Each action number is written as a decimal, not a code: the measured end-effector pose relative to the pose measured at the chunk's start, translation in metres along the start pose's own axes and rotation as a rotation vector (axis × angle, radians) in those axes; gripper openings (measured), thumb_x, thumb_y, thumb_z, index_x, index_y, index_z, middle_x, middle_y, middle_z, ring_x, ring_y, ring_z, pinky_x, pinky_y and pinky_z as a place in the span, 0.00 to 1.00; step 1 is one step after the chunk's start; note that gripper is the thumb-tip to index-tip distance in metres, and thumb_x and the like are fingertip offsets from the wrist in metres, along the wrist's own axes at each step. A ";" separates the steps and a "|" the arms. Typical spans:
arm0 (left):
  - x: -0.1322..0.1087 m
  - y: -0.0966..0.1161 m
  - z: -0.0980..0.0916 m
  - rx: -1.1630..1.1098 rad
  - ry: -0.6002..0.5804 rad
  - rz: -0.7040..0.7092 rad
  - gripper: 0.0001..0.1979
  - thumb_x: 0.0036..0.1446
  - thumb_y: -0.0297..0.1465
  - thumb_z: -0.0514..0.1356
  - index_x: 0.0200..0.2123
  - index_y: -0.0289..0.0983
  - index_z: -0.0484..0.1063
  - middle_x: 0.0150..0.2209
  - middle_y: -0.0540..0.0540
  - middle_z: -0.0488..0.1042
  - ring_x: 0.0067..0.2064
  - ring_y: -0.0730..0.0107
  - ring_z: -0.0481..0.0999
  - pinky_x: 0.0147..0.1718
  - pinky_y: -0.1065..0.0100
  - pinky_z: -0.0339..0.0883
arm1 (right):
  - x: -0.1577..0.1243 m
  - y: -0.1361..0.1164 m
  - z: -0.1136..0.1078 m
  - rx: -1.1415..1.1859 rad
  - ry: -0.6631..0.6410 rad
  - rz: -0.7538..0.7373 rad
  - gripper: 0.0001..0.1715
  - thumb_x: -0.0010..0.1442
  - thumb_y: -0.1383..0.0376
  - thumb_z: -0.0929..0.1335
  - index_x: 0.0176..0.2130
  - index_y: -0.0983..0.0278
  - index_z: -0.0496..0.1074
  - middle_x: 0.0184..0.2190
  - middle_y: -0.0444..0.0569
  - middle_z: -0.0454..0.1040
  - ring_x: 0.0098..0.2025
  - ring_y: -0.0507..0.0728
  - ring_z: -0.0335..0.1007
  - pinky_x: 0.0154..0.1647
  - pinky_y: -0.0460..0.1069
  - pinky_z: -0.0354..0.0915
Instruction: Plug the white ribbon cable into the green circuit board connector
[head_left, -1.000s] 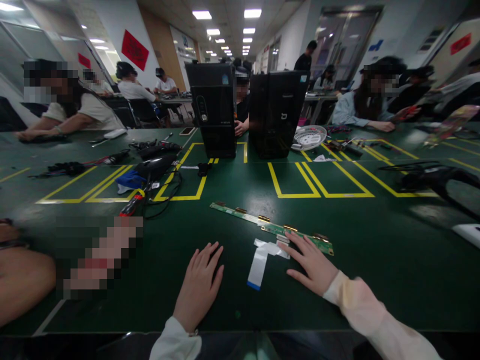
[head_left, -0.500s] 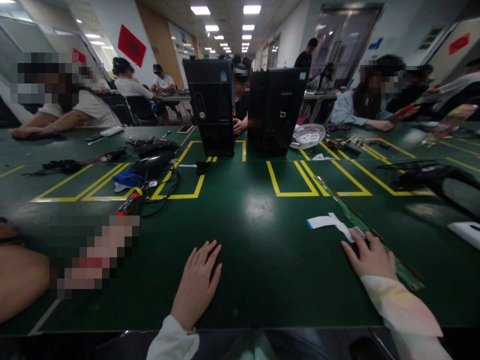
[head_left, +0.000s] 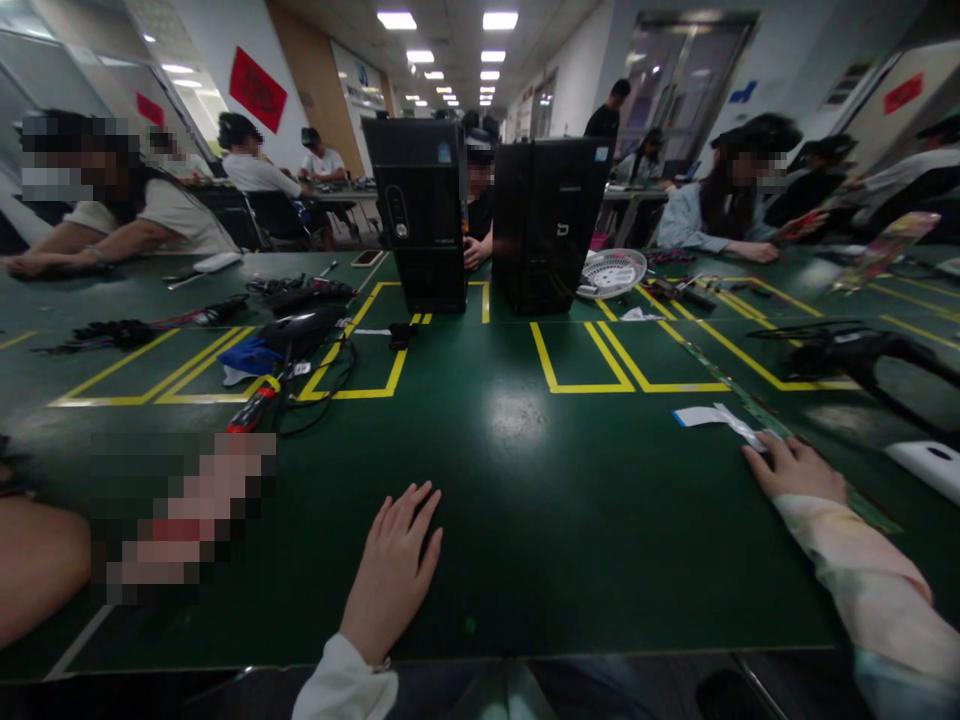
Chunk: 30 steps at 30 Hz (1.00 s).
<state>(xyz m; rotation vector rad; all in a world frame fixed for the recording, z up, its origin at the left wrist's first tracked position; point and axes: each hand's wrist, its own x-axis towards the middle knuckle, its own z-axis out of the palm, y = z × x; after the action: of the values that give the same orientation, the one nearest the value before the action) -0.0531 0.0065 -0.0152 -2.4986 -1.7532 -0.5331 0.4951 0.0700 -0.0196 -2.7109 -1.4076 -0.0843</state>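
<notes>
My left hand (head_left: 397, 570) lies palm down on the green tabletop (head_left: 525, 560), fingers stretched out and a little apart, holding nothing. Over to the right, my right hand (head_left: 806, 470) is closed over the middle of a long, narrow green circuit board (head_left: 742, 397), with its thumb on the near side. The board lies slantwise on the table, its ends showing beyond the hand. A white flat ribbon cable (head_left: 703, 416) with a blue end sticks out to the left from near my right fingertips. My fingers hide the middle of the board.
Two black computer towers (head_left: 424, 220) (head_left: 551, 220) stand at the back. A white basket (head_left: 613, 272) is right of them. Cables and a red-handled tool (head_left: 253, 408) lie left, near another person's forearm (head_left: 41, 570). A black frame-like part (head_left: 862, 350) sits far right.
My right hand has moved to the right and slightly away, and the circuit board with its ribbon cable has slid along with it. My left hand has stayed in place.
</notes>
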 end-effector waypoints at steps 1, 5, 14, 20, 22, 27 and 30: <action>0.000 0.000 0.000 -0.004 0.001 0.001 0.22 0.64 0.34 0.49 0.60 0.41 0.60 0.60 0.42 0.64 0.62 0.58 0.61 0.60 0.48 0.56 | 0.003 -0.001 0.000 0.004 0.005 0.015 0.35 0.65 0.50 0.50 0.60 0.66 0.61 0.60 0.65 0.57 0.62 0.68 0.50 0.54 0.64 0.52; 0.000 -0.001 0.000 -0.002 -0.008 0.000 0.22 0.64 0.34 0.49 0.60 0.40 0.59 0.60 0.42 0.64 0.62 0.58 0.61 0.60 0.49 0.56 | 0.015 -0.003 0.002 0.030 0.008 0.079 0.36 0.64 0.48 0.51 0.58 0.66 0.64 0.57 0.68 0.58 0.60 0.72 0.51 0.51 0.66 0.51; 0.000 -0.001 0.001 -0.004 0.004 -0.002 0.22 0.63 0.35 0.49 0.60 0.41 0.60 0.60 0.42 0.64 0.62 0.58 0.61 0.60 0.49 0.56 | 0.029 -0.003 0.004 0.073 -0.047 0.141 0.37 0.63 0.45 0.52 0.62 0.61 0.60 0.58 0.70 0.55 0.60 0.74 0.50 0.50 0.70 0.44; 0.000 -0.001 0.000 0.001 -0.018 -0.011 0.22 0.64 0.34 0.49 0.60 0.40 0.60 0.60 0.42 0.64 0.63 0.59 0.60 0.60 0.49 0.55 | 0.033 -0.003 0.002 0.087 -0.051 0.200 0.38 0.63 0.45 0.52 0.63 0.63 0.58 0.60 0.71 0.52 0.62 0.74 0.47 0.51 0.70 0.43; 0.000 -0.001 0.001 -0.008 -0.008 -0.009 0.22 0.64 0.34 0.49 0.60 0.40 0.60 0.60 0.42 0.65 0.63 0.59 0.61 0.60 0.49 0.55 | 0.034 -0.002 0.003 0.095 -0.046 0.215 0.38 0.63 0.45 0.52 0.62 0.63 0.59 0.60 0.70 0.52 0.62 0.74 0.47 0.51 0.69 0.44; -0.001 -0.001 0.002 -0.017 0.003 -0.005 0.22 0.63 0.34 0.49 0.60 0.41 0.59 0.60 0.43 0.64 0.63 0.59 0.61 0.60 0.49 0.55 | 0.035 -0.001 0.004 0.115 -0.026 0.211 0.37 0.64 0.46 0.52 0.62 0.62 0.60 0.61 0.68 0.52 0.62 0.73 0.46 0.52 0.68 0.46; -0.001 -0.002 0.003 -0.010 0.000 -0.007 0.22 0.63 0.35 0.49 0.60 0.41 0.59 0.61 0.43 0.64 0.63 0.58 0.61 0.60 0.49 0.56 | 0.034 0.000 0.003 0.120 -0.029 0.212 0.36 0.64 0.46 0.52 0.61 0.63 0.61 0.61 0.69 0.52 0.63 0.73 0.46 0.52 0.69 0.46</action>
<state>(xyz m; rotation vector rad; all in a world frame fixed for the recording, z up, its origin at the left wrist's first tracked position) -0.0542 0.0067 -0.0181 -2.5002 -1.7641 -0.5436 0.5144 0.0982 -0.0192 -2.7510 -1.0846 0.0516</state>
